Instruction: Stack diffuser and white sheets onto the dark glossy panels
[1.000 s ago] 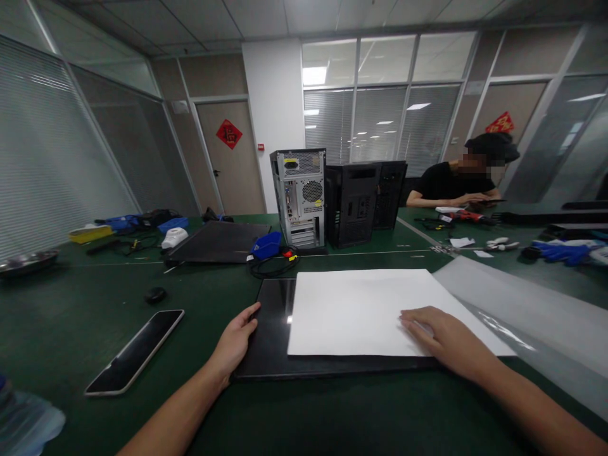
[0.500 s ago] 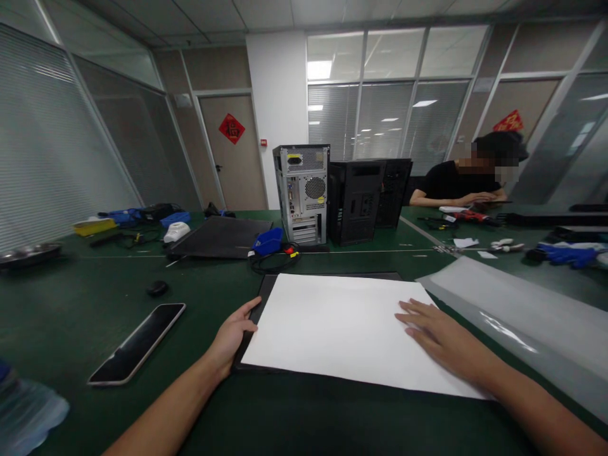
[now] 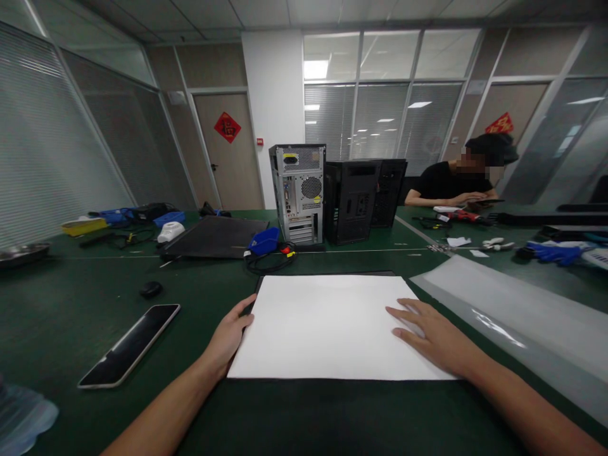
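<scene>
A large white sheet (image 3: 323, 326) lies over a black flat panel (image 3: 327, 274), of which only a thin far edge shows. My right hand (image 3: 430, 335) rests flat on the sheet's right part, fingers spread and stretched out. My left hand (image 3: 228, 335) sits at the sheet's left edge, its thumb along the border and its fingers partly hidden under the hand.
A phone (image 3: 129, 345) lies face up to the left, near a small black mouse (image 3: 151, 289). A translucent plastic sheet (image 3: 503, 316) stretches to the right. Three computer towers (image 3: 299, 193) stand beyond, with a blue tool (image 3: 265, 242), cables and another black panel (image 3: 216, 237). A person (image 3: 456, 180) sits at the far right.
The white sheet has slid left and toward me under my right hand, and now covers nearly all of the black panel. My left hand stays at the left edge.
</scene>
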The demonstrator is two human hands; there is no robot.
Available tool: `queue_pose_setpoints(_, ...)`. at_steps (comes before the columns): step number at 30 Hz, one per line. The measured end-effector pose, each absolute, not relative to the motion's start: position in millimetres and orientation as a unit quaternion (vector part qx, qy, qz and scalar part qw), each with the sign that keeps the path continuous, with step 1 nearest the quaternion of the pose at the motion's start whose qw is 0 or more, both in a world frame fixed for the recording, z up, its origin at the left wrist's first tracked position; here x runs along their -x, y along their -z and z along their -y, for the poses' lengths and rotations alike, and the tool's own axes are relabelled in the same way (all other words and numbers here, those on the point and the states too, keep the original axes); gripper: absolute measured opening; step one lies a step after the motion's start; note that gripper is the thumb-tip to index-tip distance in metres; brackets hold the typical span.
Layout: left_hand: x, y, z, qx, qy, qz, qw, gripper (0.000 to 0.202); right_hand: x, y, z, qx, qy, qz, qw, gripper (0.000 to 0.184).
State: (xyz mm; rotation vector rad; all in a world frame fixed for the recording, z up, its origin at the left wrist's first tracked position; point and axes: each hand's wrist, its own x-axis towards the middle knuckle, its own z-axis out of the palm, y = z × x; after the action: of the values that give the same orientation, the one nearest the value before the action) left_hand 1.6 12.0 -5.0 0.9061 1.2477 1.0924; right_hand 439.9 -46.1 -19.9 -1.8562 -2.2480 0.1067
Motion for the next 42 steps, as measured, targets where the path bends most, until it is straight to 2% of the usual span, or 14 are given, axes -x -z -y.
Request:
queue_pose_setpoints(5,-4,4,-10,-0.376,-0.474,-0.529,0.595,0.067,-442,24,43,0.613,-0.050,0.781,0.109,0.060)
queue_pose_setpoints(17,-6,6,-11,-0.378,-0.464,-0.539,0.593,0.055,-433,33,40,0.658,-0.014,0.747,0.094,0.063)
queue_pose_setpoints(25,-5,6,-14,-0.385,-0.463,-0.530,0.597,0.059,-433,36,38,0.661,-0.007,0.744,0.102,0.060)
queue_pose_setpoints(33,-6,6,-13,-0.375,-0.456,-0.545,0.596,0.059,-513,25,30,0.751,0.080,0.641,0.141,0.065)
queue_pose_setpoints(38,-6,8,-14,-0.375,-0.459,-0.549,0.589,0.059,-546,20,35,0.755,0.077,0.640,0.116,0.056)
queue_pose_setpoints(42,-6,10,-15,-0.391,-0.455,-0.547,0.584,0.056,-557,31,31,0.769,0.088,0.627,0.088,0.061)
